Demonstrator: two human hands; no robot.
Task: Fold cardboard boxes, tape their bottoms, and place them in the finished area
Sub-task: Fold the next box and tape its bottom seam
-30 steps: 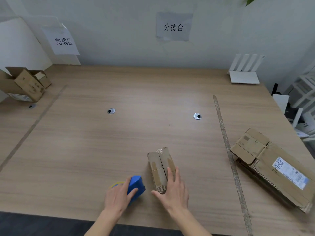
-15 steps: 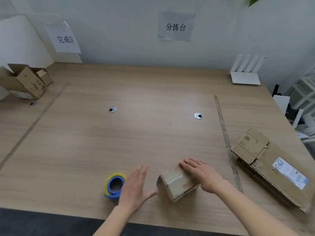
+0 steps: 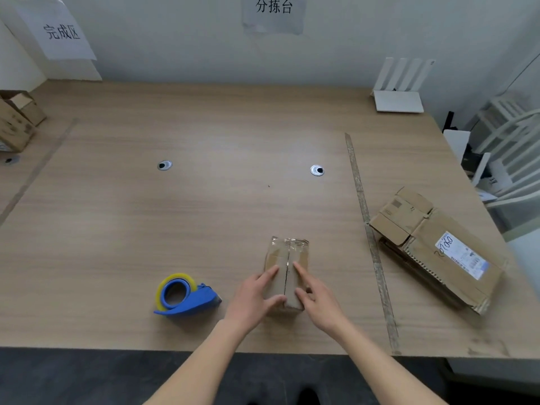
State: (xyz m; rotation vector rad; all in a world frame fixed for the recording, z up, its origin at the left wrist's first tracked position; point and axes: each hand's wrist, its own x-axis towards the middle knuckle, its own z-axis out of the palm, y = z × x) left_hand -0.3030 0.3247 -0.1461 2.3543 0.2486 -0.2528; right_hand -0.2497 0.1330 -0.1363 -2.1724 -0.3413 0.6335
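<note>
A small cardboard box [image 3: 287, 252] stands on the wooden table [image 3: 204, 214] near the front edge, its two closed flaps facing up with the seam running away from me. Glossy tape shows at its far end. My left hand [image 3: 251, 302] holds the near left part of the box, fingers on top and thumb against the near face. My right hand [image 3: 318, 302] holds the near right part the same way. A blue tape dispenser [image 3: 187, 296] with a yellow-edged roll lies on the table left of my left hand, untouched.
A stack of flattened cardboard boxes [image 3: 432, 247] lies at the right, beyond a worn strip [image 3: 368, 229] on the table. An assembled open box [image 3: 14, 124] sits at the far left under a paper sign [image 3: 61, 32]. A white router [image 3: 399, 92] stands at the back right.
My left hand let go of the tape dispenser and came onto the box. The box was turned over on the table and now stands seam-up, with both hands on its near end.
</note>
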